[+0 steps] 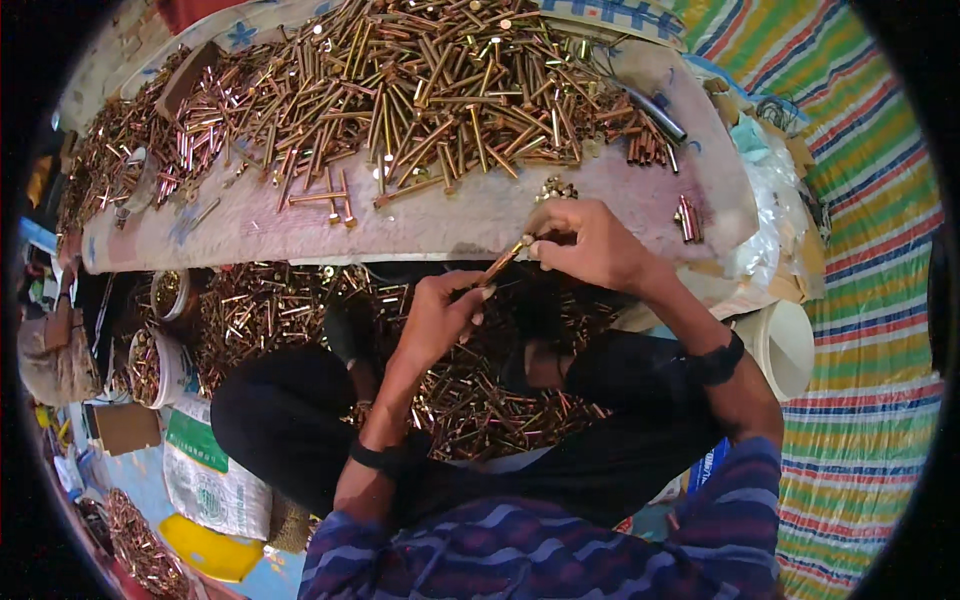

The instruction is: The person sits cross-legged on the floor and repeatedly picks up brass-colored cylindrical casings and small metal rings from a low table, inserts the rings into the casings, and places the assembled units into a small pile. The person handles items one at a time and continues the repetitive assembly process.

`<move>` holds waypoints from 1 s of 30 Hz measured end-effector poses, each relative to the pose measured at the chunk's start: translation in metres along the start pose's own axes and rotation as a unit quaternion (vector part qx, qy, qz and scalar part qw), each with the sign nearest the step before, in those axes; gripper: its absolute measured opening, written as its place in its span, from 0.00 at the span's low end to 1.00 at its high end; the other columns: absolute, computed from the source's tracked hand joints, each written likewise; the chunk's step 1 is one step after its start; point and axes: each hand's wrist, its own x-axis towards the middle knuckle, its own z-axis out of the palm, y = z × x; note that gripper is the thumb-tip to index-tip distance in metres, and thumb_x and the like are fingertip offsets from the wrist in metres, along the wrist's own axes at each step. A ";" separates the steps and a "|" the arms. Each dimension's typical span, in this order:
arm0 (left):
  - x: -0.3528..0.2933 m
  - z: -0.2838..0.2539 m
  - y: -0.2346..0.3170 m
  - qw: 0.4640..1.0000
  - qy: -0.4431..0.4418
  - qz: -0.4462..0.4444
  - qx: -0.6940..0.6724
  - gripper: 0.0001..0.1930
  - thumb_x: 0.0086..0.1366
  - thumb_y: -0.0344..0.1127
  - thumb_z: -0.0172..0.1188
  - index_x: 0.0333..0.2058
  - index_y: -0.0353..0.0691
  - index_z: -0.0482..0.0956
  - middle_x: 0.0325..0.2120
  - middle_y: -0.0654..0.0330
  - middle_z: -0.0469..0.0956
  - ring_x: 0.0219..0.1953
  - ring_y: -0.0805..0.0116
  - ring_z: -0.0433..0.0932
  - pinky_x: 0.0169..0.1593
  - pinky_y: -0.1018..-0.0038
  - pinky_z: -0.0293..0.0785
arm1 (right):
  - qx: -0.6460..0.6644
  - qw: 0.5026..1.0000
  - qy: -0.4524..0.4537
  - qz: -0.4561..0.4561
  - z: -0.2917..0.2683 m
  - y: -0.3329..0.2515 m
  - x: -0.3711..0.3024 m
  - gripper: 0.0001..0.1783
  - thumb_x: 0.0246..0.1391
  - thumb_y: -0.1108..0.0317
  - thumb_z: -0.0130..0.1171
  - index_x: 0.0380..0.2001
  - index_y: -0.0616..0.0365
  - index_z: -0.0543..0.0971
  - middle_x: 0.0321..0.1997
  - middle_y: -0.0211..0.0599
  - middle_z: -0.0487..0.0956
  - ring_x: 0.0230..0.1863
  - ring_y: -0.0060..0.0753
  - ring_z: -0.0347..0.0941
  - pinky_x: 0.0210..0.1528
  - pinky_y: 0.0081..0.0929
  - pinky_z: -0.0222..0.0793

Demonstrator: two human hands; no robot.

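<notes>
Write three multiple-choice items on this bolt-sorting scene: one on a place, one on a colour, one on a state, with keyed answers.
1. Where does the big heap of bolts lie?
A. On the board above the hands
B. Inside the yellow tub
C. On the striped mat

2. What colour is the bolt held between the hands?
A. Matt black
B. Brassy gold
C. Blue

3. How is that bolt held?
A. It lies loose on the board
B. One hand alone grips it
C. Both hands pinch it, one at each end

Answers:
1 A: the heap spreads over the pale board.
2 B: it shines brassy gold like the rest.
3 C: the left hand holds the lower end and the right hand the upper end.
</notes>
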 end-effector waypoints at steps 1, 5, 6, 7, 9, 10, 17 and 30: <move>-0.001 0.000 0.000 1.000 0.000 0.003 -0.009 0.11 0.69 0.29 0.60 0.47 0.34 0.84 0.18 0.67 0.75 0.17 0.82 0.67 0.20 0.80 0.61 | 0.005 1.000 -0.001 -0.015 0.003 0.000 0.001 0.12 0.53 0.67 0.66 0.38 0.64 0.81 0.33 0.40 0.84 0.36 0.24 0.79 0.41 0.29 0.74; -0.004 -0.003 0.004 1.000 0.003 0.004 -0.010 0.10 0.69 0.29 0.60 0.46 0.35 0.85 0.18 0.67 0.75 0.16 0.82 0.66 0.19 0.79 0.60 | -0.030 0.999 -0.009 -0.029 0.008 -0.003 0.001 0.11 0.54 0.67 0.66 0.39 0.62 0.82 0.32 0.39 0.83 0.35 0.26 0.79 0.41 0.29 0.74; -0.004 -0.003 0.005 1.000 0.005 0.011 -0.011 0.10 0.69 0.29 0.60 0.46 0.35 0.85 0.18 0.67 0.74 0.16 0.82 0.66 0.19 0.79 0.60 | -0.021 1.000 -0.015 -0.017 0.008 -0.004 0.001 0.11 0.54 0.67 0.66 0.40 0.61 0.83 0.33 0.39 0.84 0.36 0.26 0.79 0.41 0.29 0.74; -0.005 -0.004 0.006 1.000 0.007 0.006 -0.015 0.10 0.69 0.29 0.60 0.46 0.34 0.84 0.17 0.66 0.74 0.15 0.81 0.67 0.19 0.78 0.61 | -0.004 1.000 -0.023 0.000 0.009 -0.005 0.001 0.12 0.55 0.67 0.66 0.40 0.61 0.83 0.34 0.39 0.84 0.36 0.26 0.79 0.41 0.29 0.74; -0.005 -0.005 0.008 1.000 0.011 -0.002 -0.024 0.10 0.69 0.28 0.59 0.46 0.32 0.84 0.16 0.65 0.73 0.15 0.80 0.68 0.19 0.77 0.63 | -0.013 1.000 -0.003 -0.024 0.007 -0.009 0.000 0.12 0.55 0.68 0.66 0.41 0.60 0.84 0.35 0.41 0.84 0.37 0.30 0.80 0.42 0.30 0.74; -0.005 -0.006 0.008 1.000 0.011 -0.003 -0.026 0.10 0.69 0.27 0.59 0.45 0.32 0.84 0.16 0.65 0.73 0.15 0.80 0.68 0.19 0.77 0.63 | -0.009 0.999 0.004 -0.032 0.005 -0.011 -0.001 0.12 0.55 0.68 0.66 0.42 0.59 0.84 0.36 0.42 0.85 0.37 0.32 0.81 0.43 0.31 0.74; -0.005 -0.009 0.002 1.000 0.018 0.006 -0.002 0.11 0.69 0.32 0.62 0.46 0.33 0.84 0.17 0.66 0.74 0.15 0.82 0.66 0.18 0.79 0.61 | -0.151 0.979 0.001 -0.136 -0.003 -0.020 -0.001 0.13 0.55 0.66 0.66 0.42 0.61 0.84 0.38 0.47 0.84 0.40 0.48 0.81 0.45 0.36 0.74; -0.002 -0.013 -0.007 0.981 0.050 0.131 0.135 0.13 0.61 0.27 0.65 0.44 0.32 0.84 0.32 0.47 0.82 0.33 0.50 0.82 0.39 0.63 0.75 | -0.169 0.970 -0.018 -0.172 0.001 -0.016 -0.001 0.11 0.55 0.69 0.65 0.39 0.62 0.83 0.36 0.45 0.81 0.41 0.47 0.79 0.44 0.38 0.74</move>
